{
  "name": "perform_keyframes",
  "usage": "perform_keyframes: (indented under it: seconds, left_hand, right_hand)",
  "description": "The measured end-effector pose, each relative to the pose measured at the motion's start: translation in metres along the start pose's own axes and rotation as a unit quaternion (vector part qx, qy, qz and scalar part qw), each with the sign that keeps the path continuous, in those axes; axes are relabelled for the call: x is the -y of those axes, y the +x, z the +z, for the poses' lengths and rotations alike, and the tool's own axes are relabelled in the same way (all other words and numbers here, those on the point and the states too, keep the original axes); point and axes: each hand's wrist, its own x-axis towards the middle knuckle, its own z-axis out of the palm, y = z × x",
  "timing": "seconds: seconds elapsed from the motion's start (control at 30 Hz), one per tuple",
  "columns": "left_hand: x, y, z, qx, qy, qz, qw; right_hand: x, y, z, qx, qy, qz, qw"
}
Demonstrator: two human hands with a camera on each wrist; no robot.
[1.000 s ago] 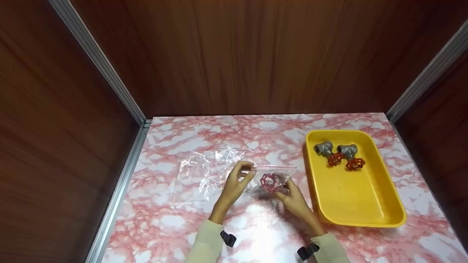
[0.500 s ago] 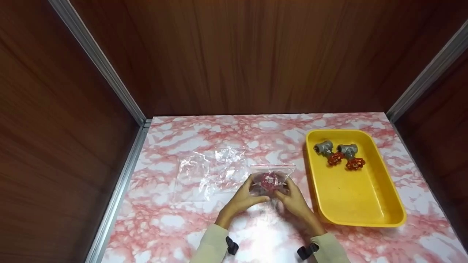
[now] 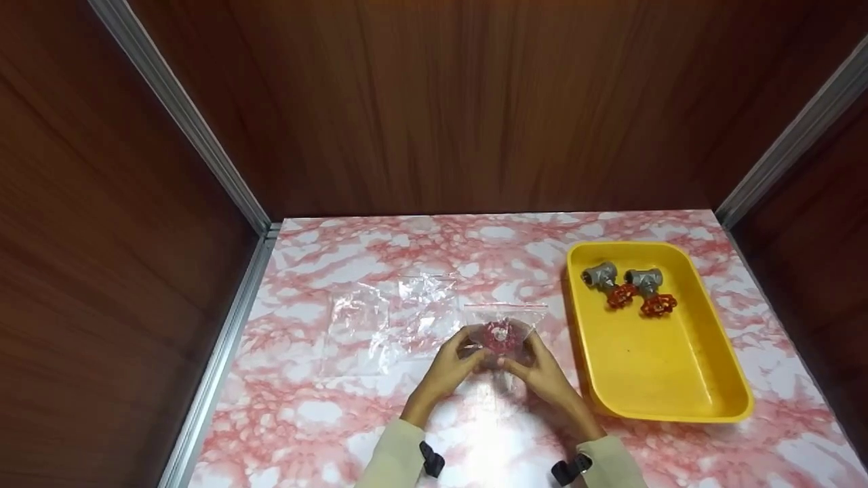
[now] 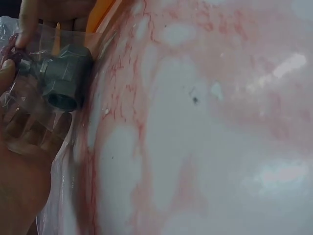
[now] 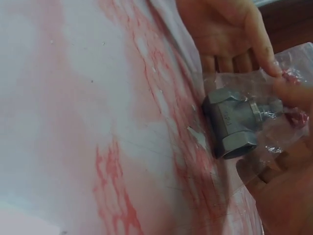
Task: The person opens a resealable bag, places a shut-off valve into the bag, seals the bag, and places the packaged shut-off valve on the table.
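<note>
A grey metal valve (image 5: pixel 232 122) with a red handwheel (image 3: pixel 500 333) sits inside a clear zip bag (image 3: pixel 502 312), whose red seal line runs along the far edge. The handwheel faces up in the head view; the wrist views show the valve body low, by the table. My left hand (image 3: pixel 444 371) grips the bagged valve from the left, thumb at the near side of the handwheel. From the right, my right hand (image 3: pixel 548 379) holds it too, its thumb close to the left one. Fingertips on the far side are partly hidden behind the plastic and valve.
Two flat clear bags (image 3: pixel 358 329) lie side by side on the marbled table (image 3: pixel 319 413), left of my hands. On the right stands a yellow tray (image 3: pixel 651 379) holding two unbagged valves (image 3: pixel 644 278) with red handwheels. Brown panels (image 3: pixel 434 108) wall the table in.
My left hand has left the bag's top left corner and come down to grip the left side of the valve. The right hand stays on it, its thumb shifted slightly left.
</note>
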Motion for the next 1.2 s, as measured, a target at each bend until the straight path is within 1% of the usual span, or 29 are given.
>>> perform_keyframes:
  seconds: [0.13,0.3,0.43,0.57,0.63,0.77,0.87,0.97,1.07,1.2]
  left_hand:
    - [0.001,0.001,0.001,-0.005,0.004,0.013,0.9999]
    - [0.000,0.002,0.003,-0.012,0.012,0.023,0.9996]
    - [-0.001,0.002,0.005,-0.021,0.013,0.017,0.9995]
    - [-0.002,0.003,0.009,-0.031,0.001,0.014,0.9994]
    - [-0.003,0.004,0.011,-0.036,0.000,0.012,0.9993]
    - [-0.008,0.008,0.014,-0.053,0.034,0.012,0.9980]
    - [-0.013,0.013,0.017,-0.070,0.050,0.011,0.9962]
    - [-0.016,0.018,0.020,-0.087,0.041,0.004,0.9954]
    - [-0.017,0.023,0.023,-0.097,0.029,-0.005,0.9948]
    - [-0.019,0.028,0.029,-0.107,0.015,-0.009,0.9941]
  right_hand:
    - [0.001,0.000,0.001,0.019,0.027,0.006,0.999]
    - [0.002,-0.001,0.001,0.003,0.021,-0.007,1.000]
    - [0.001,-0.001,0.001,-0.004,0.016,-0.011,1.000]
    - [0.000,-0.001,-0.001,-0.005,0.013,0.008,1.000]
    - [0.001,0.000,-0.002,-0.011,0.000,0.015,1.000]
    - [0.004,0.002,-0.004,-0.030,-0.033,0.011,0.999]
    - [0.007,0.007,-0.005,-0.044,-0.037,0.007,0.998]
    - [0.010,0.010,-0.005,-0.061,-0.032,0.017,0.998]
    - [0.013,0.013,-0.006,-0.075,-0.026,0.026,0.996]
    - [0.015,0.017,-0.009,-0.090,-0.015,0.040,0.995]
